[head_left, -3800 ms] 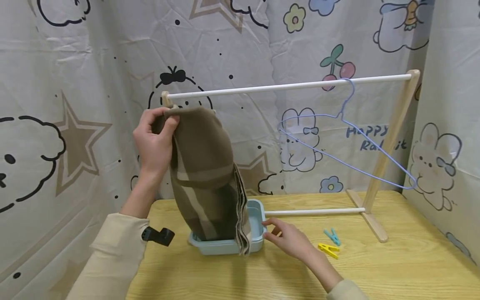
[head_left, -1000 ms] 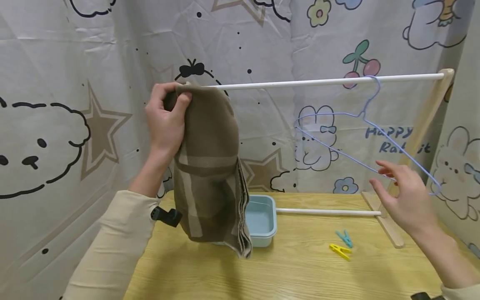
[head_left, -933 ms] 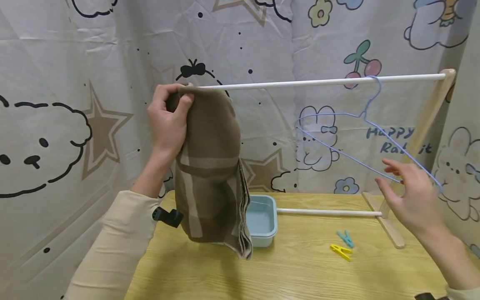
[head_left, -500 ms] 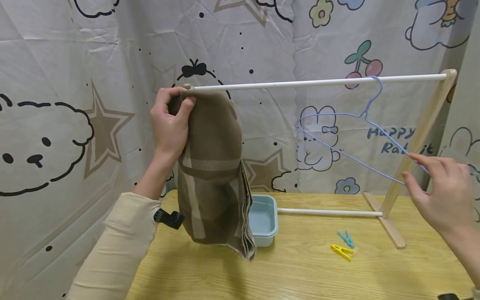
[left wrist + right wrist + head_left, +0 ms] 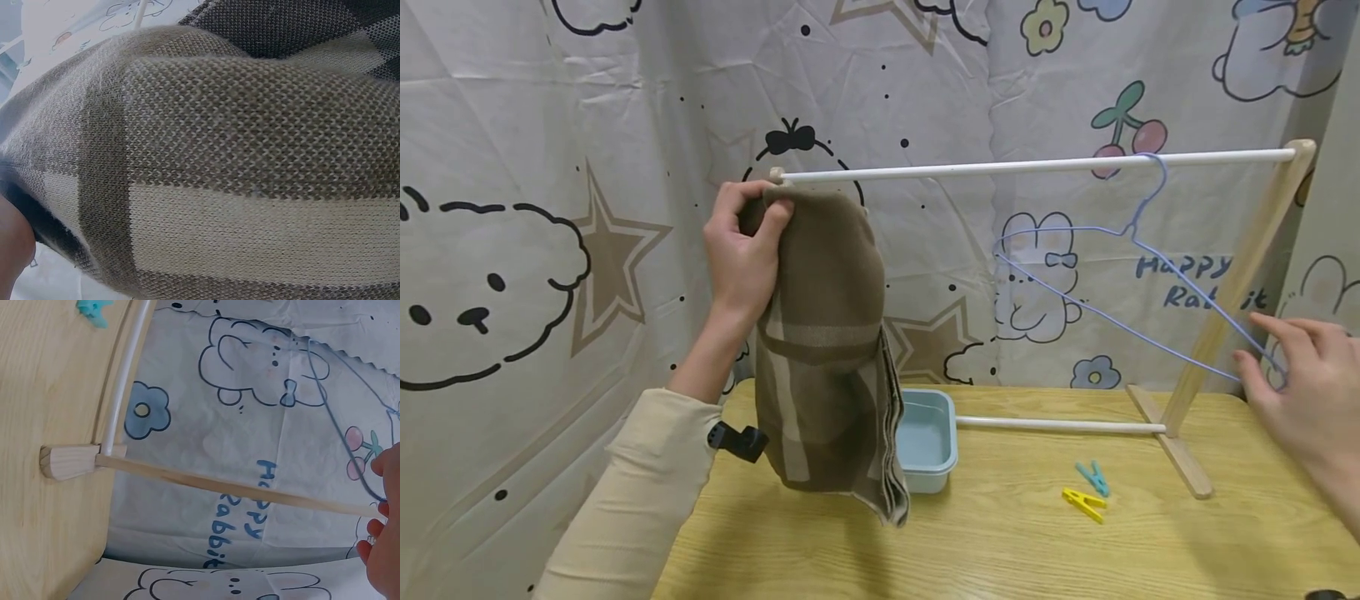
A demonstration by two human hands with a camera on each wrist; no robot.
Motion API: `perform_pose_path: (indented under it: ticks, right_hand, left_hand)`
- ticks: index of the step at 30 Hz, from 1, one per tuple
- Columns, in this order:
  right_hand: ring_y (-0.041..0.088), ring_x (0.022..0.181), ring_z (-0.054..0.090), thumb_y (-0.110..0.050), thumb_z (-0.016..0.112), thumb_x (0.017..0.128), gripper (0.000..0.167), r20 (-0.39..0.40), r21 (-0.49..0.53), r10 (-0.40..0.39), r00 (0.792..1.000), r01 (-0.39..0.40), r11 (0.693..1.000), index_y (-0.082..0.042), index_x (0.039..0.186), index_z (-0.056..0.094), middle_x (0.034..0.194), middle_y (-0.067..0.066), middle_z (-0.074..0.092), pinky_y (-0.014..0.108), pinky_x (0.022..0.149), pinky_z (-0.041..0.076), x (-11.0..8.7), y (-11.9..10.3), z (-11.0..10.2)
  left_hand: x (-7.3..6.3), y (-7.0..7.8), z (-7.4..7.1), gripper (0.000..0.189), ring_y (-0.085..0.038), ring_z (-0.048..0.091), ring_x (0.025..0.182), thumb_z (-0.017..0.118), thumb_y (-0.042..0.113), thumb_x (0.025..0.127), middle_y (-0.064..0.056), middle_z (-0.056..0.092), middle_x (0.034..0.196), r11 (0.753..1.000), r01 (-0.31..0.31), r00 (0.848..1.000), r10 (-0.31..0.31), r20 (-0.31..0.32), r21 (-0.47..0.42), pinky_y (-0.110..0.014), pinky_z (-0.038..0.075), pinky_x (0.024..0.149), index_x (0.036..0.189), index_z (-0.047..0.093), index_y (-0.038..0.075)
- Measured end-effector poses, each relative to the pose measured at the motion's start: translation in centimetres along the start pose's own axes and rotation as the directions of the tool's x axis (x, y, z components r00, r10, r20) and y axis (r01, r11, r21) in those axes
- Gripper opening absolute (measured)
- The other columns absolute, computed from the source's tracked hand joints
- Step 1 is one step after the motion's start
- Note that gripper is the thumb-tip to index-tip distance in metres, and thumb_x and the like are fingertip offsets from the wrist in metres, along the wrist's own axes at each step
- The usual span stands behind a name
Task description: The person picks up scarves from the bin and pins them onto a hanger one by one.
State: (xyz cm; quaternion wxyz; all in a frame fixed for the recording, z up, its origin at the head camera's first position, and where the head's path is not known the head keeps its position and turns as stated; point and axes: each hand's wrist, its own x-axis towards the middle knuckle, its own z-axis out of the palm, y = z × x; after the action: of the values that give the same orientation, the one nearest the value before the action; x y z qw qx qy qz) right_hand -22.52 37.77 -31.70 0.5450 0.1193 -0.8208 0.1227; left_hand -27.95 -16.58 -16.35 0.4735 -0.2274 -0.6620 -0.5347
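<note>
In the head view, my left hand (image 5: 741, 250) pinches the top edge of a folded brown-and-beige plaid knit scarf (image 5: 820, 275). The scarf hangs down in layers in front of a light-blue plastic basin (image 5: 925, 433), hiding its left part. Its knit weave (image 5: 250, 125) fills most of the left wrist view. A thin blue-purple clothes hanger (image 5: 1180, 279) hangs from the white rail (image 5: 962, 170) of a rack. At the hanger's right corner is my right hand (image 5: 1311, 375), thumb and forefinger apart with the wire between them. The right wrist view shows its fingertips (image 5: 378, 465) right at that corner.
A wooden post (image 5: 1247, 258) with a foot (image 5: 1183, 462) supports the rack's right end. A lower white bar (image 5: 1060, 425) runs behind the basin. Yellow (image 5: 1084, 504) and teal (image 5: 1093, 477) clothespins lie on the wooden table (image 5: 1000, 550). A printed curtain (image 5: 925, 100) encloses the back and sides.
My left hand raised the scarf out of the basin, then lowered it slightly. My right hand left the basin's side and moved right and up to the hanger's right corner.
</note>
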Motion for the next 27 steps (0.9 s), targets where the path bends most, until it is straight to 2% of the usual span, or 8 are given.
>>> perform_pose_path:
  ticks: [7, 9, 10, 12, 15, 18, 22, 27]
  right_hand:
    - [0.053, 0.095, 0.047, -0.07, 0.026, 0.098, 0.089, 0.025, -0.037, 0.024, 0.999, -0.023, 0.999, 0.009, 0.127, 0.056, 0.108, 0.037, 0.051, 0.06, 0.079, 0.034, -0.5, 0.6, 0.4]
    - [0.048, 0.089, 0.048, -0.067, 0.027, 0.099, 0.086, 0.028, -0.04, 0.028, 0.999, -0.027, 0.999, 0.008, 0.13, 0.055, 0.105, 0.034, 0.052, 0.048, 0.073, 0.036, -0.6, 0.8, 0.5]
    - [0.043, 0.083, 0.048, -0.064, 0.03, 0.1, 0.081, 0.03, -0.04, 0.032, 0.999, -0.031, 0.999, 0.006, 0.131, 0.054, 0.103, 0.032, 0.053, 0.04, 0.071, 0.037, -0.7, 0.9, 0.5]
    - [0.019, 0.076, 0.047, -0.052, 0.041, 0.102, 0.065, 0.038, -0.036, 0.045, 0.998, -0.044, 0.998, 0.004, 0.132, 0.054, 0.098, 0.027, 0.053, 0.025, 0.064, 0.034, -0.8, 1.1, 0.6]
    - [-0.011, 0.076, 0.03, -0.026, 0.056, 0.099, 0.043, 0.064, -0.015, 0.068, 0.996, -0.067, 0.998, 0.002, 0.132, 0.056, 0.089, 0.022, 0.053, 0.012, 0.05, 0.025, -0.8, 1.3, 0.7]
    - [-0.021, 0.073, 0.021, -0.01, 0.06, 0.095, 0.038, 0.087, -0.006, 0.084, 0.993, -0.084, 0.996, 0.0, 0.132, 0.058, 0.08, 0.021, 0.055, 0.012, 0.044, 0.025, -0.8, 1.4, 0.8]
    - [-0.019, 0.061, 0.021, -0.019, 0.056, 0.1, 0.034, 0.054, -0.026, 0.059, 0.997, -0.057, 0.998, -0.001, 0.129, 0.061, 0.073, 0.022, 0.06, 0.017, 0.039, 0.025, -0.8, 1.2, 0.9]
    - [-0.022, 0.063, 0.02, -0.023, 0.05, 0.103, 0.035, -0.024, -0.018, 0.012, 1.0, -0.013, 1.0, 0.001, 0.126, 0.063, 0.076, 0.027, 0.063, 0.019, 0.039, 0.025, -0.4, 0.7, 0.9]
  left_hand:
    - [-0.3, 0.0, -0.1, 0.03, -0.009, 0.05, 0.089, 0.069, 0.027, 0.09, 0.012, 0.054, 0.093, 1.0, 0.006, 1.0, -0.006, 0.019, 0.012, -0.022, 0.041, 0.075, 0.107, 0.067, 0.002]
    - [-0.3, 0.0, -0.1, 0.03, -0.009, 0.05, 0.088, 0.069, 0.026, 0.09, 0.013, 0.054, 0.093, 1.0, 0.001, 1.0, -0.001, 0.021, 0.013, -0.022, 0.041, 0.075, 0.107, 0.067, 0.001]
    - [-0.4, 0.0, 0.0, 0.03, -0.008, 0.05, 0.088, 0.069, 0.025, 0.09, 0.013, 0.054, 0.093, 1.0, -0.001, 1.0, 0.001, 0.021, 0.012, -0.022, 0.041, 0.075, 0.107, 0.067, 0.001]
    - [-0.4, -0.1, 0.0, 0.029, -0.008, 0.05, 0.088, 0.068, 0.024, 0.09, 0.014, 0.054, 0.093, 1.0, -0.013, 1.0, 0.013, 0.022, 0.008, -0.022, 0.041, 0.074, 0.107, 0.067, 0.0]
    - [-0.5, -0.3, 0.0, 0.028, -0.007, 0.05, 0.087, 0.068, 0.022, 0.091, 0.016, 0.053, 0.092, 1.0, -0.031, 0.999, 0.031, 0.02, 0.005, -0.022, 0.041, 0.074, 0.107, 0.067, -0.001]
    - [-0.5, -0.4, 0.0, 0.027, -0.007, 0.05, 0.087, 0.068, 0.02, 0.091, 0.016, 0.054, 0.092, 0.999, -0.044, 0.999, 0.044, 0.021, 0.0, -0.022, 0.041, 0.074, 0.107, 0.067, -0.002]
    - [-0.6, -0.2, 0.0, 0.028, -0.008, 0.051, 0.088, 0.068, 0.022, 0.091, 0.014, 0.054, 0.093, 1.0, -0.027, 0.999, 0.027, 0.031, 0.0, -0.022, 0.041, 0.074, 0.107, 0.066, -0.001]
    - [-0.6, 0.0, 0.2, 0.03, -0.009, 0.05, 0.088, 0.068, 0.026, 0.09, 0.012, 0.054, 0.094, 1.0, 0.002, 0.999, -0.002, 0.035, 0.004, -0.022, 0.041, 0.075, 0.107, 0.067, 0.002]
